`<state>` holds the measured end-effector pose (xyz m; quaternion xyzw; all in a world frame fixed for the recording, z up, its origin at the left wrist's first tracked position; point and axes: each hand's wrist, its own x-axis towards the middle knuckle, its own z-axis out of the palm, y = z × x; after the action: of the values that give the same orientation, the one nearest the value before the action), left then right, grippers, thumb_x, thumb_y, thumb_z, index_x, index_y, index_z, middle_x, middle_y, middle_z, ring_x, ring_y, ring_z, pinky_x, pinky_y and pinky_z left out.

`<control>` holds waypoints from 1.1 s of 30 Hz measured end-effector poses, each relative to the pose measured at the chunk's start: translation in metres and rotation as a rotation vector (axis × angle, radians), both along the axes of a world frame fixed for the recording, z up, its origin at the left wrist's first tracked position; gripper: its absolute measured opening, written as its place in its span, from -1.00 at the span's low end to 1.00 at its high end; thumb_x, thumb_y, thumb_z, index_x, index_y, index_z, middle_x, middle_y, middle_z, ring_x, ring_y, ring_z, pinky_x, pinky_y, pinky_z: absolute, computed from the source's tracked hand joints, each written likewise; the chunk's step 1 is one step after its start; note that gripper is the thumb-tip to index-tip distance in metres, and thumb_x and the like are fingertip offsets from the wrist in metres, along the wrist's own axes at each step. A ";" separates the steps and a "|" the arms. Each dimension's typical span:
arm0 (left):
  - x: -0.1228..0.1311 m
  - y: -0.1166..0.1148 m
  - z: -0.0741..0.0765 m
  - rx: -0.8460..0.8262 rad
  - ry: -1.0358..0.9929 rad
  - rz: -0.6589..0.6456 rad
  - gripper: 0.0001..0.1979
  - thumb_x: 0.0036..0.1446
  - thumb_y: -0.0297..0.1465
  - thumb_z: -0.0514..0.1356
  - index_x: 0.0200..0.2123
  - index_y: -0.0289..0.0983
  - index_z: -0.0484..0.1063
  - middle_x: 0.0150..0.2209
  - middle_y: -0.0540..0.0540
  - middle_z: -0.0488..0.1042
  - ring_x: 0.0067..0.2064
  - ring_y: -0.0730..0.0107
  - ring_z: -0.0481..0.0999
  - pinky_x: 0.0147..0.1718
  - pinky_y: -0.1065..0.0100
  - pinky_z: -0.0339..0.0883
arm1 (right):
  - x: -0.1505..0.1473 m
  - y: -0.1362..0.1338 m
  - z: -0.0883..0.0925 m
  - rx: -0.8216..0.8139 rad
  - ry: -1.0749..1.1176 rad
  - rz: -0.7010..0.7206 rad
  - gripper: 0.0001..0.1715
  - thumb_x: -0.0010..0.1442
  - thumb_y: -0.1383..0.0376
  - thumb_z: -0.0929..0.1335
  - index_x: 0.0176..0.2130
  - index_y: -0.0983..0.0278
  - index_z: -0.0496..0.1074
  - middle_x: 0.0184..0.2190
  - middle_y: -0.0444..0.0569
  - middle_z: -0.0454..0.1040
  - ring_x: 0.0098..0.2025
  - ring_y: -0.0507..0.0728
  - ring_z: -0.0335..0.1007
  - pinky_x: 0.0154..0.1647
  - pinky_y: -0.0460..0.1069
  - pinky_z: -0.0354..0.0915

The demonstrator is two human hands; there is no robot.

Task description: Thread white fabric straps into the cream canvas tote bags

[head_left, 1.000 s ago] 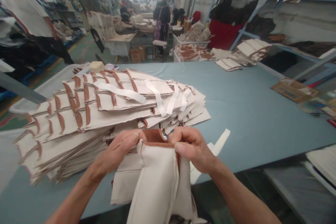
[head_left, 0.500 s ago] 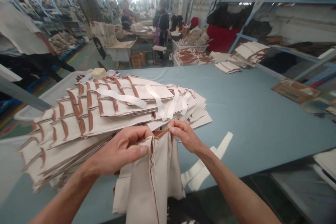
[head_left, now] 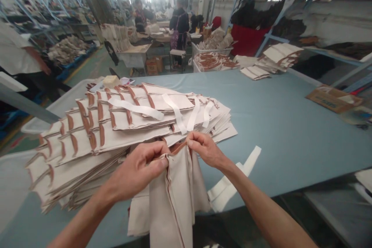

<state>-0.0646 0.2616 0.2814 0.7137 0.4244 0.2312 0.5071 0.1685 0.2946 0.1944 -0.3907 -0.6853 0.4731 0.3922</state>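
A cream canvas bag (head_left: 174, 193) with brown trim at its mouth hangs over the near edge of the blue table (head_left: 290, 131). My left hand (head_left: 139, 170) pinches the bag's top rim on the left. My right hand (head_left: 205, 148) pinches the same rim on the right, fingers closed on the cloth. A white strap (head_left: 232, 182) of the bag lies on the table right of my right wrist. Just behind my hands sits a big fanned stack of flat cream bags (head_left: 116, 128) with brown trim and white straps.
A cardboard box (head_left: 333, 99) lies at the table's right edge. Smaller bag piles (head_left: 276, 60) sit at the far right corner. A person in a white shirt (head_left: 17, 58) stands at left. More people (head_left: 178, 23) work at distant tables. Shelving (head_left: 305, 15) lines the right wall.
My hands have drawn the bag's rim closer together and lifted it a little toward the stack; the bag now hangs narrower, folded lengthwise. The person at left has moved further left.
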 end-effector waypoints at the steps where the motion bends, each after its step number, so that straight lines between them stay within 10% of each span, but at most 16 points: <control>1: 0.000 -0.002 0.000 0.029 0.020 -0.004 -0.74 0.25 -0.25 0.11 -0.45 -0.25 0.36 -0.47 0.05 0.32 -0.41 0.42 0.26 -0.45 0.43 0.12 | 0.000 -0.001 0.002 0.021 -0.024 0.013 -0.73 0.30 0.17 0.28 -0.41 0.24 0.28 -0.49 -0.20 0.25 -0.43 0.03 0.14 -0.38 -0.07 0.10; 15: -0.018 -0.015 0.011 0.189 0.215 -0.092 -0.69 0.33 -0.31 0.11 -0.49 -0.25 0.36 -0.56 0.12 0.18 -0.52 0.52 0.16 -0.55 0.46 0.03 | -0.031 -0.028 0.050 0.494 -0.066 0.211 -0.93 0.16 0.30 0.37 -0.31 0.24 0.39 -0.38 -0.10 0.49 -0.32 0.11 0.35 -0.19 0.02 0.25; 33: -0.044 -0.023 0.025 0.312 0.468 -0.186 -0.71 0.47 -0.26 0.08 -0.29 -0.19 0.48 -0.39 0.12 0.49 -0.35 0.50 0.45 -0.34 0.46 0.20 | -0.047 -0.036 0.053 0.324 -0.041 0.254 -0.93 0.14 0.35 0.34 -0.40 0.24 0.35 -0.51 -0.22 0.36 -0.49 -0.01 0.19 -0.40 -0.10 0.13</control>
<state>-0.1084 0.2389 0.3060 0.8529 0.4216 0.0754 0.2985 0.1214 0.2583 0.2471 -0.2426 -0.8039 0.3944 0.3732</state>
